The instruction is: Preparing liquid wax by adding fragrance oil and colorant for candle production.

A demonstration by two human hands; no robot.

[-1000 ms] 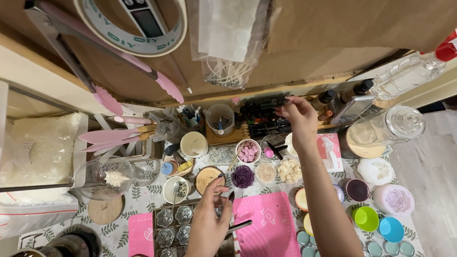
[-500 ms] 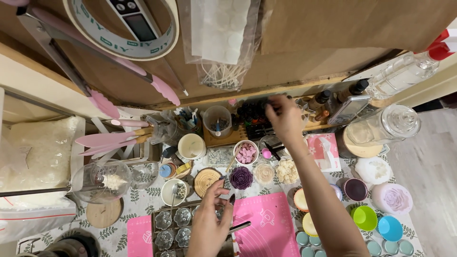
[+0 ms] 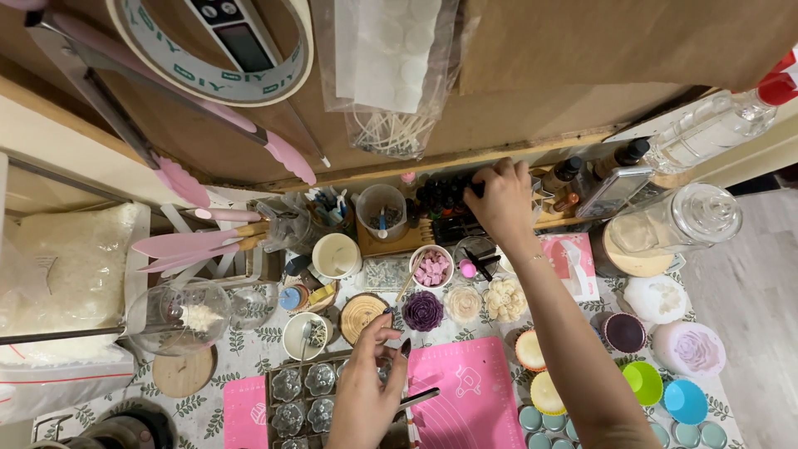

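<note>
My right hand point(image 3: 499, 204) reaches to the back of the desk point(image 3: 249, 349), fingers curled over the small dark bottles point(image 3: 445, 195) racked there, though I cannot tell whether it grips one; my left hand point(image 3: 366, 391) hovers half-open over the clear flower mould tray point(image 3: 307, 391), with a thin dark tool point(image 3: 420, 399) sticking out beside it. Nearby, a white bowl point(image 3: 432, 266) holds pink chunks, a glass bowl point(image 3: 179, 316) holds white flakes, and a pink box point(image 3: 573, 262) lies right of my wrist.

A home craft table: silicone moulds point(image 3: 309, 392), wax flakes point(image 3: 66, 266), dye bottles point(image 3: 445, 195).
</note>
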